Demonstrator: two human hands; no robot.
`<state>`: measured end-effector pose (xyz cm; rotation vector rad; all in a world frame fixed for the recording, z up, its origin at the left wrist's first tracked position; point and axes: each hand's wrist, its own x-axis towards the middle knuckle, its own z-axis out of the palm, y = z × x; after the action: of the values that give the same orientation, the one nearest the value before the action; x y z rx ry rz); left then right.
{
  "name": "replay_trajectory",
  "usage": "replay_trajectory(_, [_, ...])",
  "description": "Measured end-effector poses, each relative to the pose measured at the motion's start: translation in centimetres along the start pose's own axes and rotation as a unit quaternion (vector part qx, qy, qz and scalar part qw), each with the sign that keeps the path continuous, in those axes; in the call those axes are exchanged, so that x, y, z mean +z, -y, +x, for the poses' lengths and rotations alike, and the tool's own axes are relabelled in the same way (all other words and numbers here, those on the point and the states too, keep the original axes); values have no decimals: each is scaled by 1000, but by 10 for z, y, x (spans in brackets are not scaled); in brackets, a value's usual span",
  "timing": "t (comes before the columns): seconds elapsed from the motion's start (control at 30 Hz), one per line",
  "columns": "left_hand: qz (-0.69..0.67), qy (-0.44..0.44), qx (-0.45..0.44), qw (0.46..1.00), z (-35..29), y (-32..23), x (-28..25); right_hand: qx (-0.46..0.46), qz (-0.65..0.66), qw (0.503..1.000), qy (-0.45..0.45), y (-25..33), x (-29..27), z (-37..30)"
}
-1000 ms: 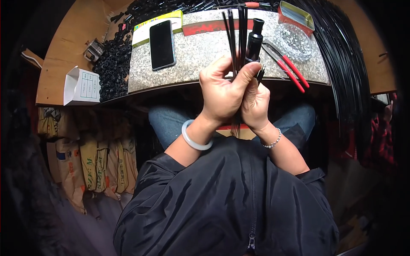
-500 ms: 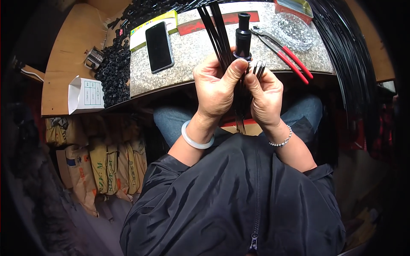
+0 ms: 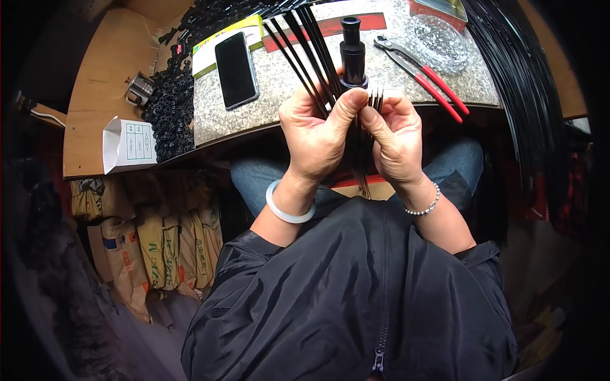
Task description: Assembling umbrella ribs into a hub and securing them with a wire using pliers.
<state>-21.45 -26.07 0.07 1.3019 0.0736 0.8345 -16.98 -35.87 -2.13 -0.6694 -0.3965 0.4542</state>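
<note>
Between my left hand (image 3: 323, 130) and my right hand (image 3: 395, 134), held close together at the table's front edge, are thin black rods. My left hand is closed on a fanned bundle of long black rods (image 3: 311, 47), which slant up and left. In my right hand's pinch, several thin rods (image 3: 376, 98) show light, shiny ends. More rod lengths (image 3: 361, 171) hang down between the wrists. Just behind the fingertips rises a stepped black cylinder (image 3: 352, 54); its foot is partly hidden, and I cannot tell whether a hand touches it.
Red-handled pliers (image 3: 432, 86) lie right of the cylinder, near a clear glass dish (image 3: 437, 43). On the left are a phone (image 3: 236, 68), small black parts (image 3: 170, 108), a white box (image 3: 130, 145) and a metal cup (image 3: 140, 87). Long black rods (image 3: 515, 82) overhang the right edge.
The rods in my left hand have spread wider and tilted left. The cylinder appears slightly further left and higher. Both hands remain close together, thumbs nearly touching.
</note>
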Motion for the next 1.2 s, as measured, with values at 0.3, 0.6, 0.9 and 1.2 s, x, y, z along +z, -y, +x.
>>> replay_trajectory(0.3, [-19,52,-39,998,-3,4,-8,73,-23,997,20,5,-9,4])
replay_trajectory(0.6, [-52,8,-18,998,-5,0,4,16,-1,999,31,1,-8,1])
replay_trajectory(0.9, [-72,36,-38,996,-5,5,-3,90,-37,995,38,11,-8,10])
replay_trajectory(1.2, [-118,33,-39,992,-6,8,-5,55,-76,996,-1,7,-3,3])
